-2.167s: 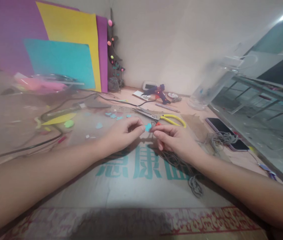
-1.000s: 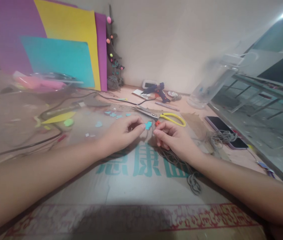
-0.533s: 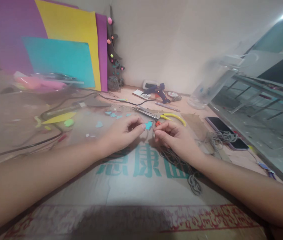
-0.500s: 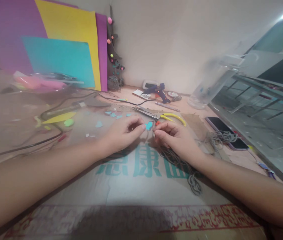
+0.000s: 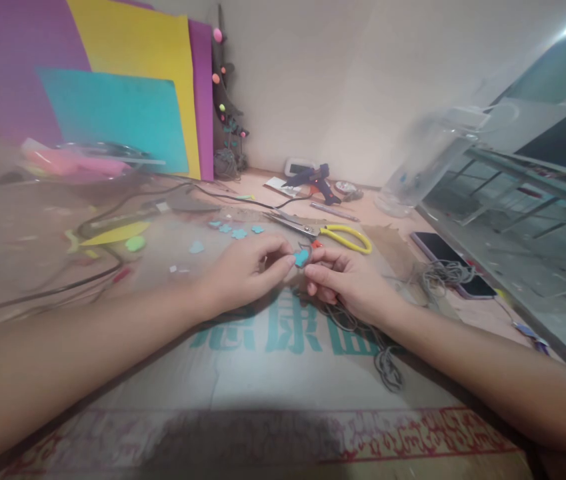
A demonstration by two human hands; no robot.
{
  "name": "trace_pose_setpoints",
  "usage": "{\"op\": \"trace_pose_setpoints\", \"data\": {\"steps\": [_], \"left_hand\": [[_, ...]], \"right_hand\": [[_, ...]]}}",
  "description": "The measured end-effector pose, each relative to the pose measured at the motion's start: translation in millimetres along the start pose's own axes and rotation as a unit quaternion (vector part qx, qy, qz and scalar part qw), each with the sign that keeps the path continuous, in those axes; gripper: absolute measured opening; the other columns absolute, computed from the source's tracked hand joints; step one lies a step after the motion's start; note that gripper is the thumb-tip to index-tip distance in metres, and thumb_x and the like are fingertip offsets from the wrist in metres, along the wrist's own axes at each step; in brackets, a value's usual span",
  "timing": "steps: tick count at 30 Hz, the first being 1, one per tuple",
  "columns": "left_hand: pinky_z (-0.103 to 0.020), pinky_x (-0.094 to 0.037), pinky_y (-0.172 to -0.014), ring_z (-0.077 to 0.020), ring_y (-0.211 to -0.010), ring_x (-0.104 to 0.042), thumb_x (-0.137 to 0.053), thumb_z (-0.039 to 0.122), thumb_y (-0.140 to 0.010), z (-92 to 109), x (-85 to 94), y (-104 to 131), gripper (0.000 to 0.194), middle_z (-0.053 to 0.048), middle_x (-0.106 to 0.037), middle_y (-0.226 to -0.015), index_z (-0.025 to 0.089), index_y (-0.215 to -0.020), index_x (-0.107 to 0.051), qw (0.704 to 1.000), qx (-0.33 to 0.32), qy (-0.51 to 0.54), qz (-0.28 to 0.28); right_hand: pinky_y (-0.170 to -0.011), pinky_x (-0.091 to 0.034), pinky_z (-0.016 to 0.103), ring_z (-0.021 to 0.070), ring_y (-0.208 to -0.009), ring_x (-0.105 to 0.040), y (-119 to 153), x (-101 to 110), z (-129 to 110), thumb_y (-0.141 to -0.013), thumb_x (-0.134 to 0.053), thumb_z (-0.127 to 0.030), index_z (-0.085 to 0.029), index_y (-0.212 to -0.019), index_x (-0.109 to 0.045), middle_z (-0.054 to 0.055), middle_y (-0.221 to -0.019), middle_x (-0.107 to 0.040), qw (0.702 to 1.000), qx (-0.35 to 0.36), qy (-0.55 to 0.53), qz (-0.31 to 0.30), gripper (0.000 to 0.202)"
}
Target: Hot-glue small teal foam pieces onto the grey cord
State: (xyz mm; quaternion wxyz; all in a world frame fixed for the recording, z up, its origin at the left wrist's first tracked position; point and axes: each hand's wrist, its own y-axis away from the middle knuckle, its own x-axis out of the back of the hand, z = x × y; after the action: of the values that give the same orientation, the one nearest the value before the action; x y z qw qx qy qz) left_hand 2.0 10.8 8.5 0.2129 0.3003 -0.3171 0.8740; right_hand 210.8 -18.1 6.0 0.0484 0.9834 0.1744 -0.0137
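Note:
My left hand (image 5: 257, 267) pinches the edge of a small teal cutout (image 5: 301, 258) between thumb and forefinger, over the middle of the covered table. Close on its right, my right hand (image 5: 345, 280) has thumb and forefinger together on a thin grey-brown cord (image 5: 307, 248) that loops beside the cutout. More of the grey cord (image 5: 389, 370) hangs and lies below that hand. Just behind the fingers is a small red piece (image 5: 317, 245). Yellow-handled scissors (image 5: 345, 238) lie beyond the hands, blades pointing left.
Several teal flower cutouts (image 5: 239, 234) lie behind my left hand. A glue gun (image 5: 315, 181) stands at the back. A phone (image 5: 450, 263) with tangled cord is at right, a clear pitcher (image 5: 420, 170) behind it. A black cable (image 5: 57, 289) crosses the left side.
The teal cutout has moved slightly right and down, up against my right fingertips. The cord now loops up around it, and my hands are closer together.

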Motion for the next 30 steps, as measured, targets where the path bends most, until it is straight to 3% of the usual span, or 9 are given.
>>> {"op": "trace_pose_setpoints", "data": {"steps": [24,30], "left_hand": [[-0.026,-0.041,-0.066,-0.0144,-0.069,-0.055,-0.048,0.031,-0.093,0.3,0.2,0.3,0.024,0.000,-0.062,-0.073,0.018,-0.078,-0.060,1.000,0.017,0.006,-0.017],[-0.026,-0.041,-0.064,-0.0144,-0.068,-0.055,-0.047,0.033,-0.094,-0.6,0.4,-0.7,0.024,0.001,-0.060,-0.071,0.018,-0.078,-0.058,0.999,0.028,0.030,-0.002]], "right_hand": [[-0.039,-0.027,0.018,0.0039,-0.039,-0.039,-0.2,1.0,-0.6,-0.077,-0.078,-0.045,-0.019,-0.092,-0.060,-0.006,-0.057,-0.061,1.000,-0.011,0.022,0.005,0.035],[-0.040,-0.030,0.020,0.0052,-0.041,-0.041,1.6,0.9,-3.4,-0.088,-0.066,-0.051,-0.019,-0.088,-0.060,-0.005,-0.060,-0.061,0.993,0.058,0.076,0.069,0.032]]}}
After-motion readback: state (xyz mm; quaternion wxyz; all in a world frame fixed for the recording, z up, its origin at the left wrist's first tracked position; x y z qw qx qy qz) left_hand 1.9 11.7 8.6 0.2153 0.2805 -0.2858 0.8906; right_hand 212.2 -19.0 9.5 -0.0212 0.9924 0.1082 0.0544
